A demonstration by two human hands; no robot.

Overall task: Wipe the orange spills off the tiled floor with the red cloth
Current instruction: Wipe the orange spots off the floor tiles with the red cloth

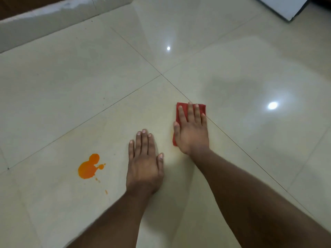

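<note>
Two hands flat on the tiled floor [71, 83]. R hand [191, 133] presses down on the red cloth [180, 109], fingers straight & slightly spread, thumb out to the side; cloth folded, showing past the fingertips and along the thumb side, rest hidden under the palm. Cloth's far-right corner sits on a grout line, just short of where four tiles meet. L hand [145, 165] rests bare on the tile just beside it, fingers straight & close together, thumb apart, touching nothing but floor. Orange spill [88, 167] lies left of the L hand, apart from it, w/ small droplets trailing toward the near side; well apart from the cloth. Faint yellowish smear on the tile btwn the hands. Open glossy tile all round; skirting edge [44, 20] far left-top, white panel corner [286, 6] top right.
</note>
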